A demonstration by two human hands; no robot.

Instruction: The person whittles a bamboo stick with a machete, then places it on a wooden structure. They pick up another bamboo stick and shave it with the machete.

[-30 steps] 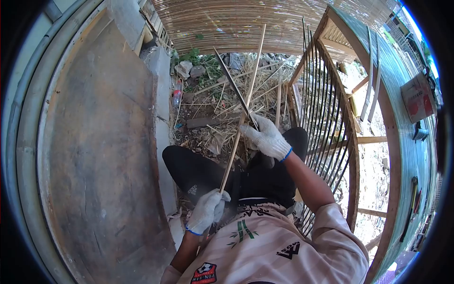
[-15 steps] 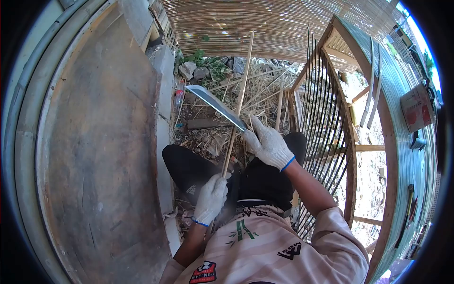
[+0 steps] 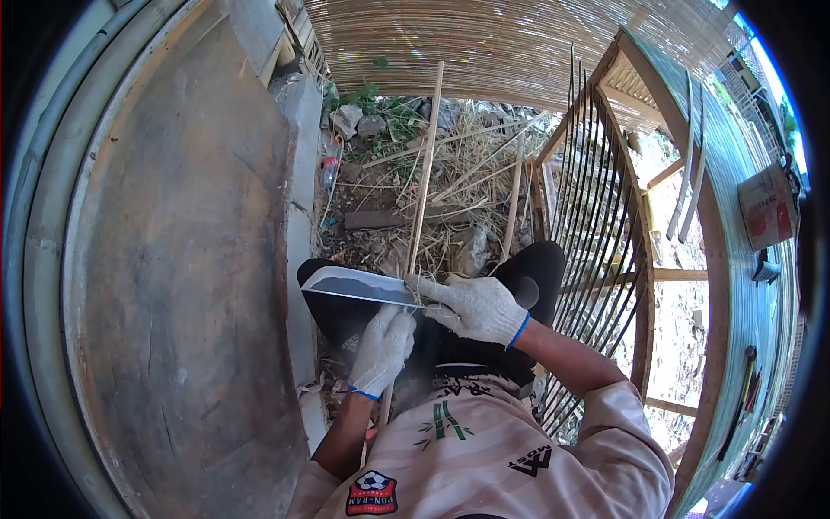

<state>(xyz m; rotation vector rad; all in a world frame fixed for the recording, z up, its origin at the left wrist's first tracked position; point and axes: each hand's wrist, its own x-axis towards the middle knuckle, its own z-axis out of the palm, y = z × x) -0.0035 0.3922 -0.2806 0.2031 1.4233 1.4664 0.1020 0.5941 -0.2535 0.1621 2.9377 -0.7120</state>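
Note:
A long bamboo strip [image 3: 426, 164] runs from my lap up toward the bamboo screen. My gloved left hand [image 3: 381, 349] is closed around its lower part. In my gloved right hand [image 3: 480, 308] is a broad-bladed machete [image 3: 359, 287], its handle hidden by the fingers. The blade points left and lies across the strip, just above my left hand. My right index finger reaches along the strip at the blade's base. Whether the edge bites into the strip cannot be made out.
A large worn wooden board [image 3: 181, 277] stands at left. On the right are a frame with dark rods [image 3: 596, 190] and a green-topped bench [image 3: 739, 346] holding a box [image 3: 766, 206]. Straw, shavings and a plastic bottle [image 3: 330, 164] litter the ground ahead.
My right hand has drawn the machete down along the strip toward my left hand, and the blade has turned nearly level. The strip's far end has shifted slightly left.

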